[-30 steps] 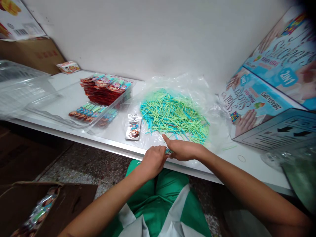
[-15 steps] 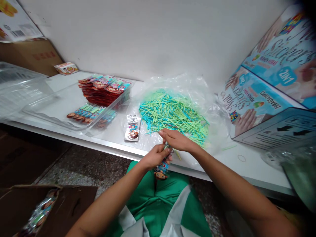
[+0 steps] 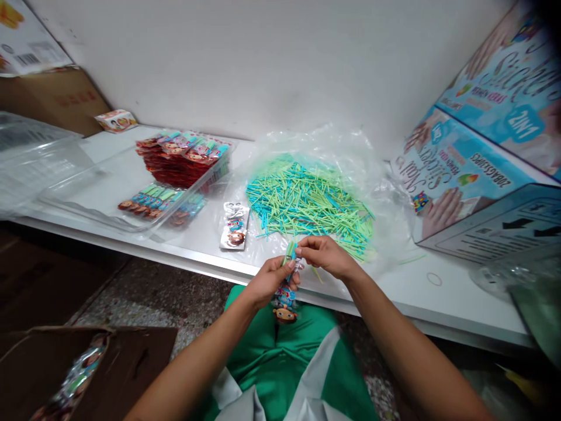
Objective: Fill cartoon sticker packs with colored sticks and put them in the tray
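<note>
Near the table's front edge, my left hand (image 3: 270,280) is closed around a printed cartoon packet (image 3: 284,314) that hangs down over my lap. Green and blue plastic sticks (image 3: 291,251) stand up from the packet's top end. My right hand (image 3: 326,255) pinches at the blue stick there, thumb and finger together. Just beyond both hands lies a heap of thin green and blue sticks (image 3: 307,202) on a clear plastic bag (image 3: 346,143). One silvery packet (image 3: 234,227) with a cartoon face lies flat left of the heap.
On the left, a clear plastic tray (image 3: 94,175) holds a stack of red packets (image 3: 175,164) and a row of packets with green sticks (image 3: 151,202). Large blue boxes (image 3: 464,169) stand at right. A cardboard box (image 3: 140,362) with packets is below left.
My right hand has gone from lying over the packet's top with fingers extended to pinching the blue stick there. The stick ends now show. My left hand keeps its hold.
</note>
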